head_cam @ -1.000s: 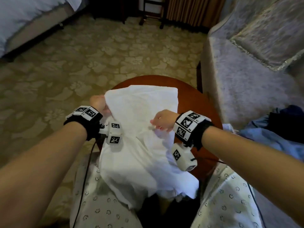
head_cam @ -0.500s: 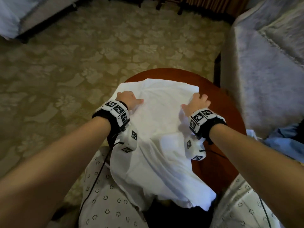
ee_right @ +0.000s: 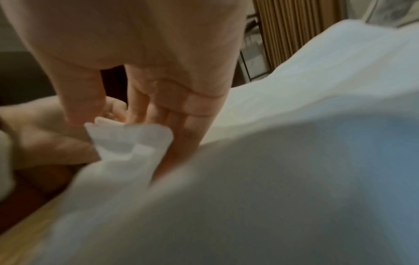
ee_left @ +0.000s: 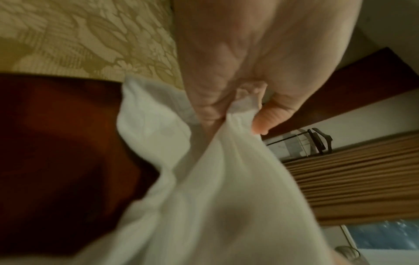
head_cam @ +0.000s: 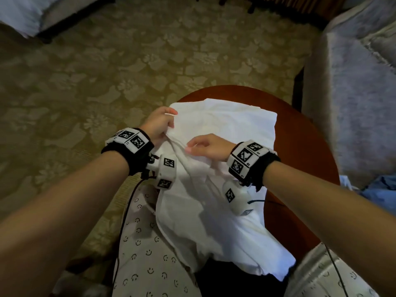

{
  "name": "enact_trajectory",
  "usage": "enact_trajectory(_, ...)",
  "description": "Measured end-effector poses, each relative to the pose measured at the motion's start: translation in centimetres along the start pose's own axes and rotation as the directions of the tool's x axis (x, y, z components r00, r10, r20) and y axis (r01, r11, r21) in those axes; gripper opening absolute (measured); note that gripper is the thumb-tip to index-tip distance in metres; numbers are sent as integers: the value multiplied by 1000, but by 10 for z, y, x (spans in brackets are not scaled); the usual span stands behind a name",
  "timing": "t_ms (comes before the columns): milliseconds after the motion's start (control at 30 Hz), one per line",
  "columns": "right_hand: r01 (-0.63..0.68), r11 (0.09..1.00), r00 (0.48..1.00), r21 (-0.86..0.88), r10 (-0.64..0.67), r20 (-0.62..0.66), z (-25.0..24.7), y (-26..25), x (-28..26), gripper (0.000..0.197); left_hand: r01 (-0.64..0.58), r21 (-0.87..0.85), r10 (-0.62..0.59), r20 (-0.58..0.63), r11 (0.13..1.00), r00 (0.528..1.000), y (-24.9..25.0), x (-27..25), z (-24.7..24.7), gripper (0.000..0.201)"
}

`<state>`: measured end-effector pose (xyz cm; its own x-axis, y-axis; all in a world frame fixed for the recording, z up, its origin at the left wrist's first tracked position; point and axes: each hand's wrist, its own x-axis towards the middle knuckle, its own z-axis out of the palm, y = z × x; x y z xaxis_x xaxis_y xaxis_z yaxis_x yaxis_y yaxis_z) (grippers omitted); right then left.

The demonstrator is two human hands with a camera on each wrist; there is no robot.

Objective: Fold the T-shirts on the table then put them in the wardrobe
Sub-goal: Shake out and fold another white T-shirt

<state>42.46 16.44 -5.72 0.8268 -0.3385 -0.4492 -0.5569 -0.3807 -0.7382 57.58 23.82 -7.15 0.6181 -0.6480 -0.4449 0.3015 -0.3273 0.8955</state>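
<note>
While both hands pinch its soft creased cotton, left hand (head_cam: 158,125) and right hand (head_cam: 209,147) gather the unprinted white T-shirt (head_cam: 225,125) atop the round reddish wooden table (head_cam: 300,133).

Support: round reddish-brown desk (head_cam: 304,146) | Load: white T-shirt (head_cam: 225,129) on top, near end overhanging desk edge

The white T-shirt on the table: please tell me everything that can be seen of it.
The white T-shirt is plain, thin, soft-looking cloth, wrinkled and only partly folded. Its far part lies fairly flat on the round reddish-brown table; its near part hangs off the near edge over the person's lap. The left hand grips a bunch of cloth at its left edge, and the right hand pinches a fold near the middle.
</note>
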Motion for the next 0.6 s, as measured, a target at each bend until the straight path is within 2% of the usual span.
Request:
enact_trajectory(67,-13,990,991,142,-6,134,6,-8,-2,27,66,-64,-64,35,996,997,-2,1,-7,22)
enact_trajectory(100,-53,968,978,245,0,209,8,-11,-3,27,80,-38,-77,70,996,995,-3,2,-12,11)
enact_trajectory(133,-97,935,963,342,0,270,9,-12,-4,27,84,36,-87,91,996,992,-4,3,-16,10)
enact_trajectory(167,-121,904,956,409,-5,295,7,-13,-4,25,84,160,-99,88,984,991,-4,3,-20,24)
enact_trajectory(200,-110,896,964,431,-10,266,4,-14,-3,21,73,274,-95,67,959,993,-6,5,-23,34)
enact_trajectory(233,-70,906,984,418,-6,176,0,-13,0,18,51,330,-71,50,943,996,-5,5,-23,40)
enact_trajectory(267,-27,927,999,374,14,38,-7,-10,6,17,35,341,-52,41,939,998,-5,4,-22,41)
enact_trajectory(300,-4,955,991,297,43,-126,-15,-5,12,16,15,336,-29,37,942,999,-4,4,-21,42)
enact_trajectory(367,-39,998,916,56,58,-398,-34,11,24,17,-46,317,34,44,947,998,-1,2,-18,40)
enact_trajectory(400,-77,994,894,-80,33,-446,-43,19,27,21,-86,297,73,56,951,996,0,3,-18,39)
enact_trajectory(500,-129,914,925,-385,-29,-379,-62,34,32,41,-209,283,184,113,936,976,11,0,-18,34)
enact_trajectory(600,-156,865,936,-476,-25,-352,-71,41,43,47,-339,332,283,206,880,937,25,0,-15,30)
